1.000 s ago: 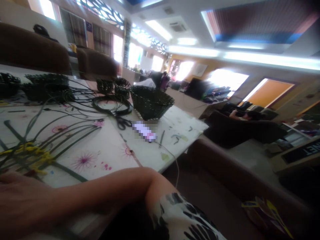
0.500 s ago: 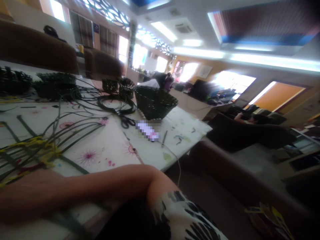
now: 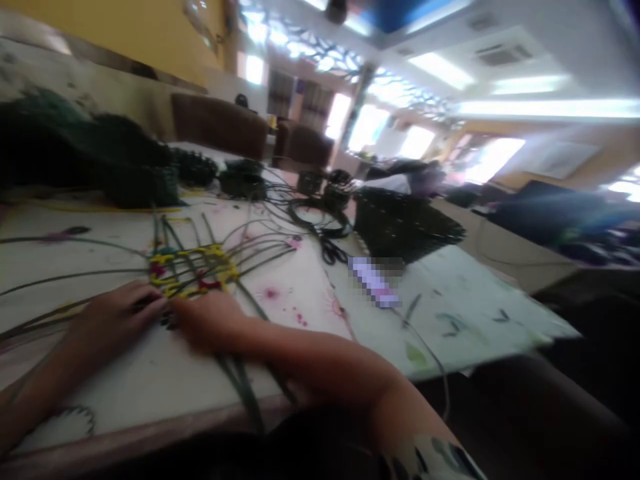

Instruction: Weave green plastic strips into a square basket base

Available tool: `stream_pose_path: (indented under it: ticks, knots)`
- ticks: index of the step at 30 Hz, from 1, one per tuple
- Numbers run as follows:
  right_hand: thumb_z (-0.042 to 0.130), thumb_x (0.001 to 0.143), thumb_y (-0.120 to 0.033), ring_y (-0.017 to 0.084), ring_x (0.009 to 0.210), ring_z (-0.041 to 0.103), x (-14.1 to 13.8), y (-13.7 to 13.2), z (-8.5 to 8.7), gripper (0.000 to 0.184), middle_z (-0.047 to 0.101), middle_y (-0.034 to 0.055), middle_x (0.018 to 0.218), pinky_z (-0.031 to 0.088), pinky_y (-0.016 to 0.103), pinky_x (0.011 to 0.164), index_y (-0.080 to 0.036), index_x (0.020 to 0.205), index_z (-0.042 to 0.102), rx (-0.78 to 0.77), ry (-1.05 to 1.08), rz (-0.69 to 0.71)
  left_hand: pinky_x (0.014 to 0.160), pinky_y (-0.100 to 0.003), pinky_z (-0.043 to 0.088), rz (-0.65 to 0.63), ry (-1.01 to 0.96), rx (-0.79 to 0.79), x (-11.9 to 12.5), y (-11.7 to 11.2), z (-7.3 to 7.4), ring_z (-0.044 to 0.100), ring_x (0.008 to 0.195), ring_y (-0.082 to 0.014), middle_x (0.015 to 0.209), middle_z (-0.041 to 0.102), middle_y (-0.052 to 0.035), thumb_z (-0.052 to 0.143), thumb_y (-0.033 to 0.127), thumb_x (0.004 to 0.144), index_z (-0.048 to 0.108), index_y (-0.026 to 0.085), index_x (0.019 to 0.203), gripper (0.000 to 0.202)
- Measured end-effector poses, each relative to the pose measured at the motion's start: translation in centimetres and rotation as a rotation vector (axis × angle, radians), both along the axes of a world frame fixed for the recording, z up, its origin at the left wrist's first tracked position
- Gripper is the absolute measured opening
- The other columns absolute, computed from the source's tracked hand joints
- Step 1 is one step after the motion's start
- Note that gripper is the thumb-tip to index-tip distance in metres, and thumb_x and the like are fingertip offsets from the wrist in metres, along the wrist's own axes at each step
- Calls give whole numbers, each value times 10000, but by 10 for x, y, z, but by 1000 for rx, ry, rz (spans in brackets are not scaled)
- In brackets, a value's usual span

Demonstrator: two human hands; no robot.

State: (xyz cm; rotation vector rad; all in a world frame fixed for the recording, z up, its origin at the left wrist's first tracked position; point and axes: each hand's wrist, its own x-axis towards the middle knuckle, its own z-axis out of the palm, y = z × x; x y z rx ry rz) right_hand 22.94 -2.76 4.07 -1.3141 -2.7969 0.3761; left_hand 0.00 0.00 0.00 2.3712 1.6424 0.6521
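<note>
On the tablecloth lies a flat woven basket base (image 3: 193, 270) of dark green strips, with yellow and some red ties and long loose ends. My left hand (image 3: 123, 310) is at its near left edge, fingers bent together on the strips. Close beside it, my right hand (image 3: 207, 323) is closed at the near edge, its fingertips almost meeting the left ones. Blur and the hands themselves hide the exact grip. Loose green strips (image 3: 245, 393) stick out toward me under my right forearm.
A finished green basket (image 3: 405, 223) stands at the right, near scissors (image 3: 334, 252), a coil of strip (image 3: 320, 217) and a pixelated white device (image 3: 374, 283) with a cable (image 3: 435, 357). Dark green baskets (image 3: 243, 179) line the back. Brown chairs (image 3: 217, 127) stand behind.
The view has swung left, so the table's things sit farther right in the picture. My left hand and the whole woven base have come into view.
</note>
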Motion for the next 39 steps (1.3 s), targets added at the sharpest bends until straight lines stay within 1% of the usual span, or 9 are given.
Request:
stream_pose_path:
  ticks: [5, 11, 16, 21, 24, 26, 29, 35, 39]
  knots:
    - [446, 1107, -342, 283, 1051, 808, -4, -5, -5, 337, 848, 115, 1168, 538, 326, 787, -223, 1310, 688, 5, 23, -146, 894, -346, 547, -4, -133, -89, 8, -10, 13, 709, 906, -252, 984, 808, -78, 520, 602, 901, 738, 216, 924, 444]
    - [481, 1079, -262, 296, 1002, 805, 1, -16, 5, 364, 850, 133, 1145, 535, 349, 782, -198, 1394, 651, 7, -26, -102, 837, -362, 518, 2, -153, -60, 9, -9, 7, 716, 888, -270, 967, 796, -82, 505, 605, 891, 729, 236, 909, 432]
    - [504, 1049, -157, 225, 1022, 776, 16, -16, 24, 311, 848, 109, 1153, 511, 279, 831, -190, 1218, 763, -115, 106, -129, 768, -346, 497, 37, -153, -98, 9, -10, 4, 700, 815, -254, 935, 782, -63, 511, 583, 851, 715, 239, 1012, 432]
    - [518, 995, -54, 208, 1009, 752, 25, -5, 22, 353, 841, 115, 1139, 501, 278, 871, -157, 1166, 809, -99, 147, -148, 771, -340, 491, -28, -117, -72, 10, -9, 8, 691, 816, -244, 933, 791, -74, 491, 565, 884, 717, 235, 918, 402]
    - [523, 1025, -92, 233, 1022, 758, 25, -4, 22, 328, 819, 151, 1245, 501, 308, 855, -152, 1157, 817, -15, 24, -121, 788, -341, 497, -36, -114, -59, 10, -10, 9, 706, 855, -251, 955, 799, -79, 498, 551, 898, 717, 234, 922, 386]
    - [542, 1076, -190, 252, 1029, 767, 23, -8, 29, 292, 828, 158, 1213, 506, 320, 848, -153, 1127, 827, -17, -38, -110, 787, -345, 497, -38, -115, -57, 10, -11, 10, 707, 855, -252, 948, 795, -80, 496, 547, 903, 715, 231, 920, 385]
    - [558, 1115, -306, 269, 1040, 784, 17, -23, 43, 329, 846, 167, 1126, 527, 328, 851, -154, 1083, 848, -48, -109, -88, 772, -344, 496, -41, -114, -60, 11, -11, 10, 699, 844, -249, 943, 794, -81, 494, 540, 906, 715, 230, 908, 381]
    - [689, 973, -149, 304, 952, 788, 6, -79, 64, 187, 828, 222, 988, 571, 452, 987, -89, 1052, 848, 81, -279, 173, 775, -348, 500, -48, -111, -66, 12, -12, 10, 700, 854, -253, 963, 789, -91, 491, 526, 891, 705, 225, 910, 370]
    - [681, 955, -147, 306, 883, 774, 1, -112, 60, 236, 830, 239, 1030, 598, 509, 979, -65, 1104, 844, 165, -269, 318, 774, -354, 490, -31, -107, -67, 12, -13, 10, 699, 868, -256, 988, 782, -94, 493, 534, 897, 699, 226, 909, 370]
